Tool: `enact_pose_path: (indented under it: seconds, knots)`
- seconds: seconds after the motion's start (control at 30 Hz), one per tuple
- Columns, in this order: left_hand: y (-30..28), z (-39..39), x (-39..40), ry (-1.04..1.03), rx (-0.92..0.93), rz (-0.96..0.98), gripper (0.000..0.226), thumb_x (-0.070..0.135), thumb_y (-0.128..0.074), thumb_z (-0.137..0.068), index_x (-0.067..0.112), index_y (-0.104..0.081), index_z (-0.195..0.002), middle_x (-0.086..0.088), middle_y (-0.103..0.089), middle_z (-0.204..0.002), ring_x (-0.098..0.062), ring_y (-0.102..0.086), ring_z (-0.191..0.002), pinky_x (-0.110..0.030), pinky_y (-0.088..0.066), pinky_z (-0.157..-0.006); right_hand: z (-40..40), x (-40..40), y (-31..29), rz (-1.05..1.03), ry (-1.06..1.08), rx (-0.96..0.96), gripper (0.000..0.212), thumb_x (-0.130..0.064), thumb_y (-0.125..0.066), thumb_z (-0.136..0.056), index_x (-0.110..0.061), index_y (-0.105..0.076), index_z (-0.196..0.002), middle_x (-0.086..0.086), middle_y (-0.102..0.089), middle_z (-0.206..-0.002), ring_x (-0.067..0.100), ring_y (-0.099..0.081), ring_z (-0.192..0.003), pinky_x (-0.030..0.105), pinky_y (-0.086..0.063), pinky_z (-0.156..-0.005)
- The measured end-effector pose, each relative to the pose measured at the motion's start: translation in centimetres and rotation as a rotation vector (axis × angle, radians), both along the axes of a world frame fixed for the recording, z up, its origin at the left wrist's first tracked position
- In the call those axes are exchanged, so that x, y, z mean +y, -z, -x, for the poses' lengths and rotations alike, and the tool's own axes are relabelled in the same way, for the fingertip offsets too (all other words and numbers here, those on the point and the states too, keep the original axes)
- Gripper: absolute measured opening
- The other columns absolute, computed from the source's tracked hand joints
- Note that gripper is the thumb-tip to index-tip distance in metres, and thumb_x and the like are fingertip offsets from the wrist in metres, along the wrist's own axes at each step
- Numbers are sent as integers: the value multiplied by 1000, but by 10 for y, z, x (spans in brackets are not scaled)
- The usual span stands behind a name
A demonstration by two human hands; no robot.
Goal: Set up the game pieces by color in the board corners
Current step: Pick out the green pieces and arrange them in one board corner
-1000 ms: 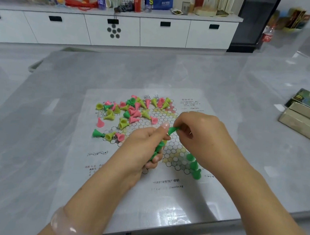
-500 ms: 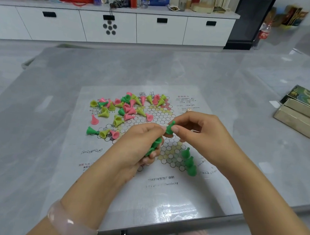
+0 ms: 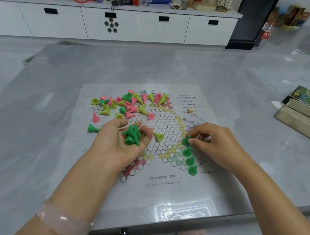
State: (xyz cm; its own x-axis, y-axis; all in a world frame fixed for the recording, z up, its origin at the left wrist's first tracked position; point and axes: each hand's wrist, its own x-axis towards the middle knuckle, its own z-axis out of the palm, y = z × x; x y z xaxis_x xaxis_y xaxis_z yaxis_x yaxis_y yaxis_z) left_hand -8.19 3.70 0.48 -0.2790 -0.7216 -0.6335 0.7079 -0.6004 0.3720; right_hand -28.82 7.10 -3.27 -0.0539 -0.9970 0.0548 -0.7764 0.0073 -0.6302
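**A:** status on the hands?

**B:** left hand point(image 3: 121, 140) is palm up over the board point(image 3: 162, 190), fingers curled loosely round a clump of green pieces point(image 3: 132, 134) sitting in the palm. Pale pink bangle point(image 3: 63, 220) on that wrist.

**A:** right?

**B:** right hand point(image 3: 214, 142) is low at the board's right side, thumb and forefinger pinching one green piece point(image 3: 186, 140). Piece is upright, base at the board surface. Can't tell if it's fully seated on a circle.

**A:** anything placed already?

**B:** three green pieces point(image 3: 190, 161) standing upright in a diagonal line just below the pinched one, running toward the near-right corner of the hex grid. All four read as one row.

**A:** rest of the pieces?

**B:** mixed heap point(image 3: 128, 105) of pink, yellow-green and green cones on the far-left part of the board, mostly tipped on their sides. Strays: one pink cone point(image 3: 95, 118) left of the heap, one green cone point(image 3: 92, 129) lying on its side just beside the left hand, one yellow cone point(image 3: 159, 136) lying on the grid between the two hands.

**A:** other stuff?

**B:** small die point(image 3: 190, 110) on the board, far right of the grid, near the printed text. Board lies flat on a grey table point(image 3: 34, 143). Open game box point(image 3: 303, 120) with its lid tucked behind, well off to the right on the table. White cabinets point(image 3: 159, 28) along the back wall, worktop cluttered with bottles and a red can.
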Motion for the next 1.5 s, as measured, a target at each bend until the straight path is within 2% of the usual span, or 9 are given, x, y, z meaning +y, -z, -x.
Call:
enact_pose_path:
  seconds: [0.2,0.43,0.57,0.73,0.83,0.93,1.13,1.33,1.5]
  knots:
    - [1,1,-3,22,10,31,14,7,-39,-91,-4,-48,-91,-19,-50,-90,-24,-52,-81,-32,-52,-68,3,1,2,14,-75,29,9,-18,-67,-80,-26,-69,-83,-13,-58,-86,6,-56,-77,7,-41,-68]
    - [5,1,-6,81,-36,58,13,9,-39,-90,2,-50,-91,-14,-53,-88,-17,-52,-66,-19,-49,-52,4,0,2,13,-103,39,10,-20,-67,-80,-27,-70,-86,-13,-58,-89,3,-55,-78,3,-39,-68]
    - [5,0,-5,99,-25,61,19,13,-39,-91,0,-52,-89,-15,-54,-86,-19,-54,-70,-23,-50,-56,4,0,4,14,-95,43,10,-21,-67,-80,-27,-71,-88,-10,-59,-91,4,-56,-78,3,-38,-67]
    - [1,0,-3,72,52,52,18,7,-37,-92,-3,-51,-89,-20,-56,-93,-26,-58,-96,-37,-52,-80,6,3,2,-12,-117,41,22,-18,-63,-83,-28,-67,-103,-11,-60,-95,5,-56,-85,2,-40,-72]
    - [0,0,-1,110,49,81,21,2,-36,-90,-9,-54,-92,-25,-60,-100,-31,-60,-105,-43,-51,-83,8,5,-4,-3,-71,-42,26,-13,-58,-86,-35,-65,-99,-11,-63,-98,4,-57,-87,5,-42,-75]
    - [2,1,0,160,64,105,23,1,-37,-89,-10,-56,-98,-26,-63,-100,-35,-61,-102,-46,-50,-87,-3,5,-16,124,-2,-121,23,-13,-58,-86,-32,-66,-94,-9,-66,-96,2,-57,-85,12,-46,-75]
    - [5,9,5,269,102,143,27,2,-42,-82,-8,-54,-105,-26,-64,-106,-32,-64,-99,-46,-55,-80,-44,-1,-28,344,-200,45,19,-12,-64,-82,-20,-70,-98,-10,-59,-87,2,-54,-76,15,-46,-68]
    - [6,5,7,309,51,128,33,7,-39,-89,-10,-53,-114,-26,-67,-93,-30,-64,-98,-43,-55,-76,-42,-7,-24,324,-222,120,23,-16,-65,-81,-17,-69,-104,-14,-54,-92,1,-48,-79,18,-44,-73]
    - [4,2,7,346,61,133,34,9,-42,-89,-10,-54,-114,-27,-68,-97,-31,-67,-94,-45,-55,-75,-43,-4,-27,328,-198,94,20,-19,-66,-81,-20,-70,-100,-12,-58,-90,4,-53,-75,16,-46,-68]
